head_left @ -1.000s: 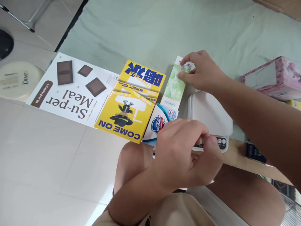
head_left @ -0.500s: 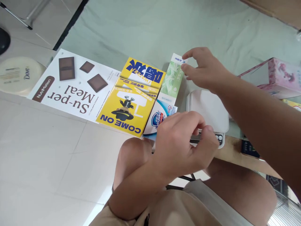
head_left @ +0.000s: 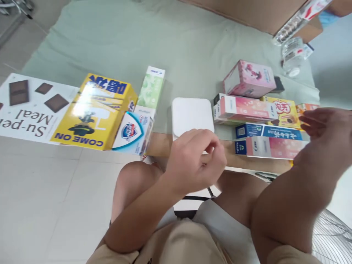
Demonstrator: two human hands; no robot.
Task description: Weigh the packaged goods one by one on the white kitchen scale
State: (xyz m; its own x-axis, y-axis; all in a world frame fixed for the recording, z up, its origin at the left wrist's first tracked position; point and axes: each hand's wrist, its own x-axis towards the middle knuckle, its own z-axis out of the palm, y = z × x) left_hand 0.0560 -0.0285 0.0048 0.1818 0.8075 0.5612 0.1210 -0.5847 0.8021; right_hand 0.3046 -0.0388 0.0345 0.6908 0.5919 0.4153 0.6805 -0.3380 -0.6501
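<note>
Left hand curled by the white slab, right hand open beside the small boxes

Farthest left of the left hand lies the white carton point(head_left: 33, 108), broad and probably light; it would take a grip at its edges. Nearer come the yellow box point(head_left: 90, 113), bulkier and best held across its sides, then the soap box point(head_left: 132, 134) and slim green box point(head_left: 150, 88), likely stiff enough to pinch. The left hand point(head_left: 196, 161) is loosely curled, thumb near fingertips, with nothing visible in it; whether it touches the white slab point(head_left: 192, 113) beyond is unclear. The slab looks smooth and rigid, perhaps slippery. Just left of the right hand are the pink box point(head_left: 247, 108) and blue box point(head_left: 266, 131), both probably light, crushable card, suited to a gentle pinch across the narrow sides. The right hand point(head_left: 324, 135) is blurred, fingers parted, with no held item visible.
</note>
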